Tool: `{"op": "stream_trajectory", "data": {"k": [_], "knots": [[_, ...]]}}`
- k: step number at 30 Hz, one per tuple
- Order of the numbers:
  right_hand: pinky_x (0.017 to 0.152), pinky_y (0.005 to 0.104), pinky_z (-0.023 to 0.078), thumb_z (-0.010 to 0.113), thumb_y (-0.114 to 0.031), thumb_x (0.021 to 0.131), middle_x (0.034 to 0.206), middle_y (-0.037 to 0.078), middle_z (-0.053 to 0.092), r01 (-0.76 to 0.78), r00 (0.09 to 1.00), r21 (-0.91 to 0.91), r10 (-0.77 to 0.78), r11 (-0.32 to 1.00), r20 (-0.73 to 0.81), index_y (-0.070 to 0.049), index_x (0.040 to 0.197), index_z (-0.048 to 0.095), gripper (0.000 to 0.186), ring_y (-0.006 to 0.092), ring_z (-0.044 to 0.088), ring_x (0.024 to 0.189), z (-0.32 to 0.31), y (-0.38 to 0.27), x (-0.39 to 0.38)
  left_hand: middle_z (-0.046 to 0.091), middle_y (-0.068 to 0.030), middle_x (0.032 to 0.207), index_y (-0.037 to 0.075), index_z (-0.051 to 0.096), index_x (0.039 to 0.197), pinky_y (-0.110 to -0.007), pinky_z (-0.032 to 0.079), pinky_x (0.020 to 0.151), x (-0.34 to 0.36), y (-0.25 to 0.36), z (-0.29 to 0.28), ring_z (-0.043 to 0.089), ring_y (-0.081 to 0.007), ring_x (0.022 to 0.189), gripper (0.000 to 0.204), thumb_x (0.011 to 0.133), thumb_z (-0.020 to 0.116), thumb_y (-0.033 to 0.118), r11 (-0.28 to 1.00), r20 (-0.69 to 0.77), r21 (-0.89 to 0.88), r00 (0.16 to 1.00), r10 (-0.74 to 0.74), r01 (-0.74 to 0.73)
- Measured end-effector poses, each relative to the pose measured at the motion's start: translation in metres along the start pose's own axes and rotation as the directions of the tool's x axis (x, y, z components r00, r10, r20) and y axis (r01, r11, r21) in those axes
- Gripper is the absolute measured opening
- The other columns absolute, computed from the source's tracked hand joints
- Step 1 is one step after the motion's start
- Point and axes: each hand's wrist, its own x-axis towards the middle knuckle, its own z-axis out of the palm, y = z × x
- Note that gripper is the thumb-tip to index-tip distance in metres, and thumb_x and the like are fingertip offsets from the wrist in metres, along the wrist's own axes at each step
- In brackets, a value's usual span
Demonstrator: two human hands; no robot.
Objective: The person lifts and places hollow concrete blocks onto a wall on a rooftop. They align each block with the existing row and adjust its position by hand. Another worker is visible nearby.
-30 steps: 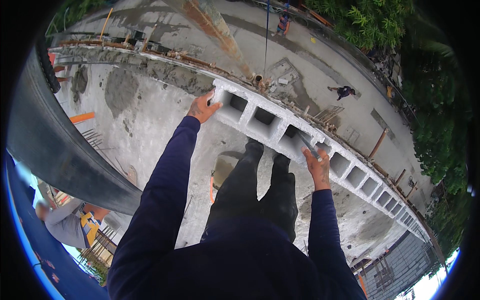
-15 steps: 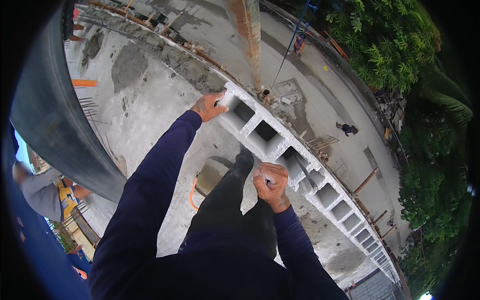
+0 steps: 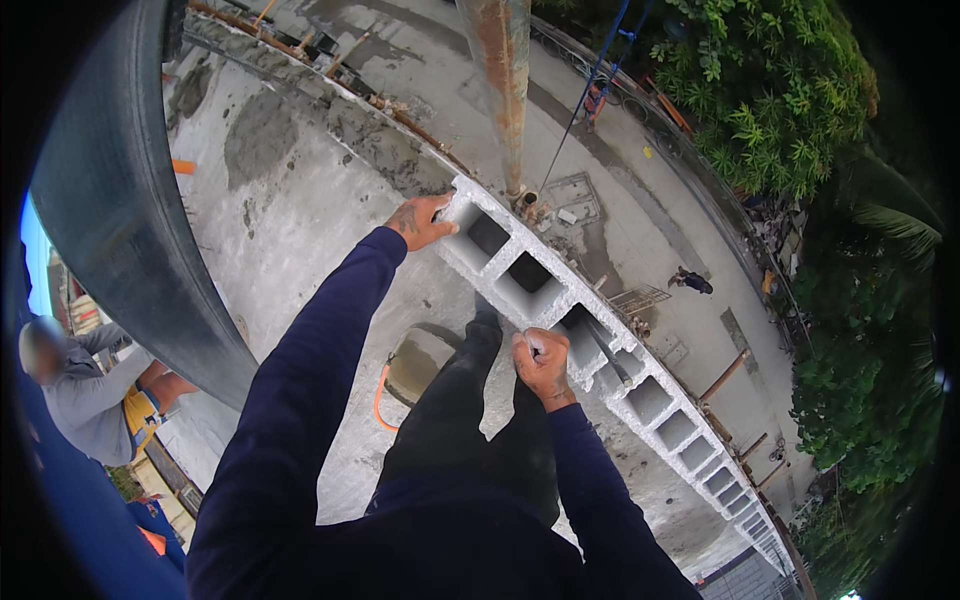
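Observation:
My left hand (image 3: 420,222) grips the left end of a pale hollow concrete block (image 3: 502,250), the first in a long curved row of blocks (image 3: 690,440) running off to the lower right. My right hand (image 3: 543,365) is closed against the near side of the block; whatever it may hold is hidden. Just right of it a long narrow grey bar or tool (image 3: 605,350) lies slanted in a block cavity. Below, beside my legs, is a bucket (image 3: 415,368) of greyish liquid with an orange rim or handle.
A large dark curved band (image 3: 110,230) fills the left, with a co-worker (image 3: 85,400) beneath it. Beyond the wall are a rusty upright pipe (image 3: 495,80), blue ropes (image 3: 600,65), two people (image 3: 690,280) on the pavement below, and trees (image 3: 760,110) at the right.
My right hand has let go of the narrow bar, moved left and closed against the block's near side. My left hand stays on the block's end. The view has rotated slightly.

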Motion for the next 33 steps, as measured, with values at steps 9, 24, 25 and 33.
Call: {"op": "stream_trajectory", "data": {"k": [9,24,25,33], "knots": [[0.044,0.0296,0.023,0.056,-0.006,0.084,0.049,0.002,0.033,-0.222,0.926,-0.169,0.153,0.960,-0.345,0.000,0.053,0.036,0.037,0.0085,0.029,0.047,-0.145,-0.011,-0.070,0.045,-0.0193,0.133,0.004,0.041,0.134,-0.036,0.035,0.102,-0.011,0.000,0.019,0.045,-0.0311,0.122,0.066,0.081,0.061,0.038,0.998,-0.256,-0.069,0.966,-0.014,-0.004],[0.063,0.0370,0.047,0.061,-0.024,0.082,0.072,0.018,0.063,-0.313,0.929,-0.641,0.368,0.701,-0.051,0.006,0.083,0.062,0.029,0.0274,0.062,0.066,-0.244,0.065,-0.025,0.061,-0.0207,0.110,0.003,0.063,0.109,-0.041,0.046,0.090,-0.376,-0.013,0.307,0.057,-0.0327,0.106,0.059,0.073,0.062,0.050,0.641,0.407,0.020,0.579,-0.706,0.767],[0.061,0.0361,0.046,0.062,-0.024,0.082,0.068,0.016,0.063,-0.304,0.928,-0.655,0.372,0.692,-0.037,0.006,0.082,0.062,0.030,0.0251,0.062,0.063,-0.248,0.069,-0.030,0.062,-0.0189,0.109,0.005,0.064,0.109,-0.041,0.046,0.089,-0.402,-0.011,0.323,0.058,-0.0323,0.105,0.059,0.073,0.061,0.052,0.588,0.434,0.031,0.520,-0.736,0.808],[0.064,0.0401,0.048,0.063,-0.023,0.079,0.072,0.019,0.064,-0.526,0.840,-0.477,0.517,0.704,-0.163,0.008,0.081,0.062,0.031,0.0312,0.064,0.067,-0.263,0.086,-0.041,0.060,-0.0224,0.111,0.002,0.059,0.115,-0.041,0.044,0.092,-0.305,-0.006,0.245,0.057,-0.0336,0.106,0.060,0.074,0.061,0.045,0.665,0.294,-0.069,0.652,-0.699,0.744]]}}
